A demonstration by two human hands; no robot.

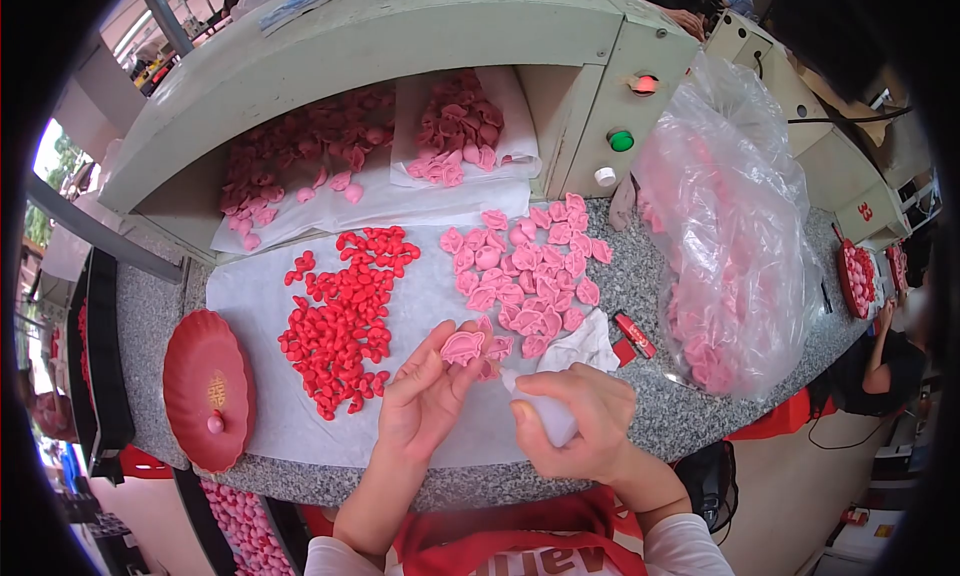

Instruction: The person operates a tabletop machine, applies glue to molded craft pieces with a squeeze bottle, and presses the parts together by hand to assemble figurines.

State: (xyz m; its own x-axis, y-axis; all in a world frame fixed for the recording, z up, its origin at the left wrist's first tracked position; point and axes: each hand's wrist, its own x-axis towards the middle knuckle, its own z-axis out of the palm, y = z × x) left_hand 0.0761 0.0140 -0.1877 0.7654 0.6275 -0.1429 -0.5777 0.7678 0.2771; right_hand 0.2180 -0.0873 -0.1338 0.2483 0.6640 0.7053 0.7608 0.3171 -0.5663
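Observation:
My left hand (425, 391) pinches a pink molded piece (463, 348) between its fingertips, hollow side up. Just to its right, my right hand (585, 421) is wrapped round a whitish squeeze bottle (550, 417), its nozzle pointing up and left toward the piece. Beyond my hands lies a spread of pink pieces (515, 276). Left of them is a heap of small red pieces (340, 316) on a white sheet (250, 286). A crumpled white cloth (585, 348) lies just beyond my right hand.
A red scalloped dish (180, 396) stands at the left. Behind is a grey-green machine (400, 36) with pink pieces in its opening. At right are a clear bag (735, 236) of pink pieces and a small red tube (635, 336). Other people sit farther off.

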